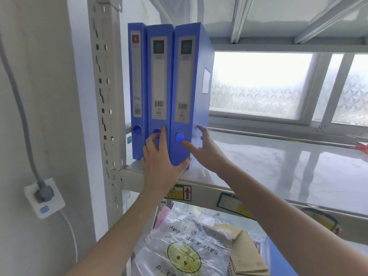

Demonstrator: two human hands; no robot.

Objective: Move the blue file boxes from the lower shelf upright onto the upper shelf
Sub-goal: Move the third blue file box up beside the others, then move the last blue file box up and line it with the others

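Note:
Three blue file boxes stand upright side by side at the left end of the upper shelf (278,176): a left box (137,86), a middle box (159,82) and a right box (189,86), spines facing me. My left hand (159,162) grips the bottom of the right box, thumb under its front corner and fingers reaching between it and the middle box. My right hand (207,150) is spread against the same box, thumb on the spine near the round finger hole, fingers on its right side. A further blue box edge (278,253) shows on the lower shelf.
A perforated metal upright (105,96) stands just left of the boxes. On the wall to the left are a socket and plug (43,196). The lower shelf holds a smiley plastic bag (183,253) and brown folders (245,253). A frosted window (258,84) lies behind the shelf.

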